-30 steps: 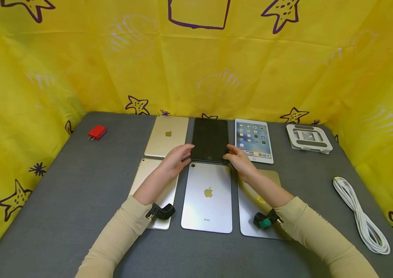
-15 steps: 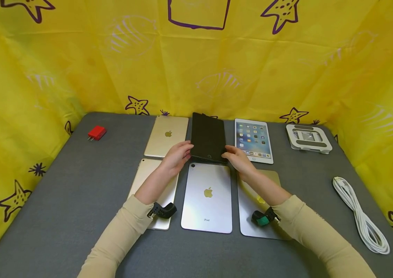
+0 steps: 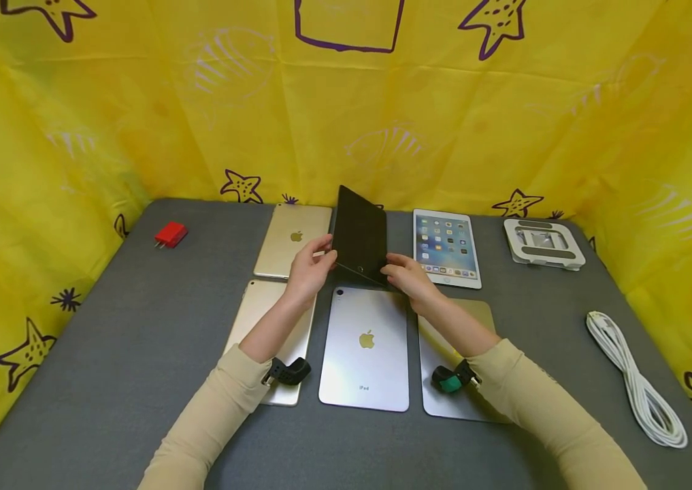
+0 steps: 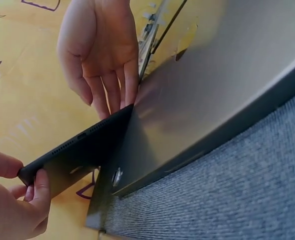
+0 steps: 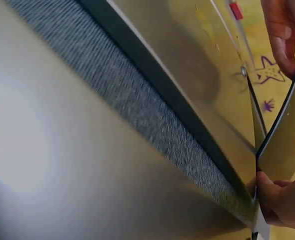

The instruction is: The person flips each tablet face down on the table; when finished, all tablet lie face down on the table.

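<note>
A black-fronted tablet [image 3: 359, 235] is tilted in the back row, its left side raised and its right side low. My left hand [image 3: 310, 269] pinches its near left corner between thumb and fingers, also seen in the left wrist view, where the left hand [image 4: 25, 195] is at lower left. At its near right corner, my right hand [image 3: 412, 282] grips the edge; in the right wrist view the thumb of the right hand [image 5: 287, 202] lies on that edge. The tablet's underside is hidden in the head view. Below it lies a silver tablet [image 3: 364, 347], back up.
Gold tablets [image 3: 294, 238] lie on the left, and a lit white tablet [image 3: 446, 248] and a face-down silver tablet [image 3: 443, 381] on the right. A red plug adapter [image 3: 171, 234] is far left. A white-and-grey flat object [image 3: 544, 243] and coiled white cable [image 3: 639, 381] lie right on the grey table.
Both hands have lifted the black tablet from lying flat, and its left side has risen and turned toward the right. The left hand has moved slightly up, the right hand slightly left.
</note>
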### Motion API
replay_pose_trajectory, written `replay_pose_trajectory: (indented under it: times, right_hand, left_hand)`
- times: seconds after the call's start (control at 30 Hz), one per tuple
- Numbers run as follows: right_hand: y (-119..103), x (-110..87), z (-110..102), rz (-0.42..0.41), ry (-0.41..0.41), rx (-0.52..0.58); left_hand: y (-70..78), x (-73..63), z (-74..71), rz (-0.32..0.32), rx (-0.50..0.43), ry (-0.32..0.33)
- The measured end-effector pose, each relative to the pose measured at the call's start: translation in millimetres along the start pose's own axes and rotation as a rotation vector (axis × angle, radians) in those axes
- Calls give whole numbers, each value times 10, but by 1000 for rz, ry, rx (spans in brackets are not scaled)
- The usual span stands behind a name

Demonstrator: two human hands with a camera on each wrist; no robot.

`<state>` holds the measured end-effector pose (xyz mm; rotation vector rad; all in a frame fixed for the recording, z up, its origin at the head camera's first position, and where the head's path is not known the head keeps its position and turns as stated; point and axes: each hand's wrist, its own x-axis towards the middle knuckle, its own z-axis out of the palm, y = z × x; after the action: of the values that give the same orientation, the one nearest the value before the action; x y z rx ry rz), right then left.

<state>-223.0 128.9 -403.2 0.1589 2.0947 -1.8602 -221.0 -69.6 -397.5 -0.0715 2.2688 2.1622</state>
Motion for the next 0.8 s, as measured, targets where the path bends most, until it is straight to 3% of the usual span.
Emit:
replay_pose_trajectory:
  times: [0.17, 0.43, 0.8]
  right_hand:
    - [0, 23, 71, 0, -7, 29]
    - [-9, 36, 219, -5, -20, 41]
    - [4, 61, 342, 2, -29, 85]
  left_hand:
    - [50, -32, -18, 43, 4, 13]
    - [165, -65, -30, 104, 88, 29]
    - [225, -102, 12, 155, 77, 9]
